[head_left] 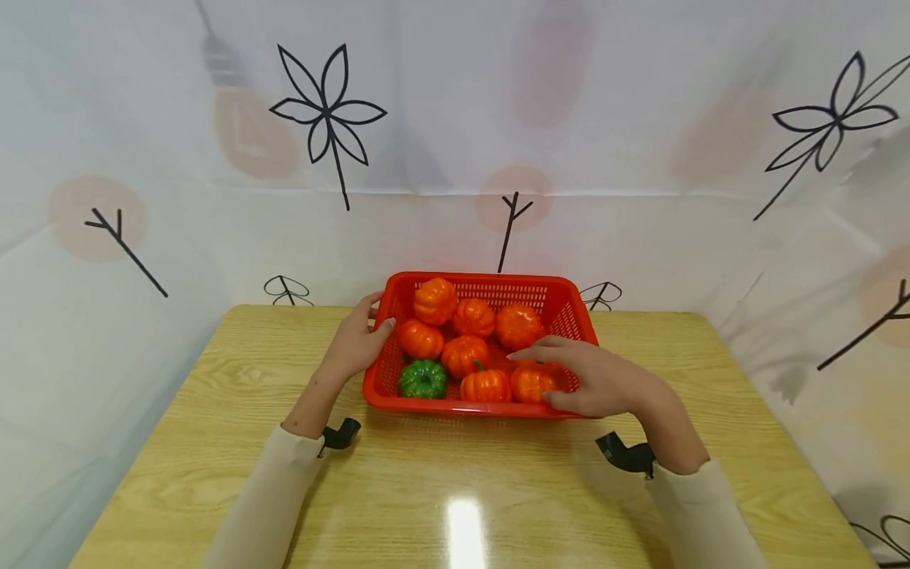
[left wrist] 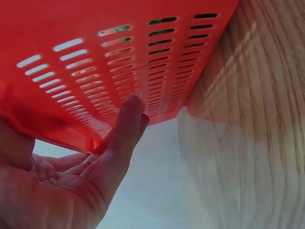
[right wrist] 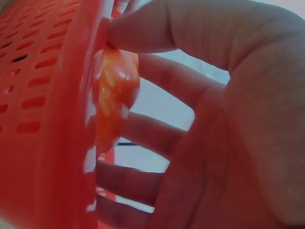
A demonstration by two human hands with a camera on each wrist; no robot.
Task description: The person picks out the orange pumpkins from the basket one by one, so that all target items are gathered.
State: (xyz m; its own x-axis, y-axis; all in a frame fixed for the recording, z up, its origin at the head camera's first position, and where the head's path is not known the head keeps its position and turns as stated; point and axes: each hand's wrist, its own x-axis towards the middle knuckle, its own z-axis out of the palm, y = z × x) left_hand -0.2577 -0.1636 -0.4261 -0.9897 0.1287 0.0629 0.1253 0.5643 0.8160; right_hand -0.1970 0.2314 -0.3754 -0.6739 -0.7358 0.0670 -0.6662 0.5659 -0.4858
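Observation:
A red plastic basket (head_left: 426,406) with slotted walls stands on the table, holding several small orange pumpkins (head_left: 465,356) and one green pumpkin (head_left: 423,379) at its front left. My left hand (head_left: 351,340) grips the basket's left rim; in the left wrist view its fingers lie against the slotted outer wall (left wrist: 190,9). Over the right front corner, my right hand (head_left: 604,379) reaches in with fingers apart and loosely bent. Beneath them is the front-right orange pumpkin (head_left: 532,383), partly hidden. In the right wrist view, the thumb lies by the rim; contact with the pumpkin (right wrist: 116,81) is unclear.
The wooden table (head_left: 398,490) extends in front of the basket and to both sides. A patterned cloth backdrop (head_left: 441,142) hangs right behind the basket. Black wrist mounts (head_left: 626,454) sit below both hands.

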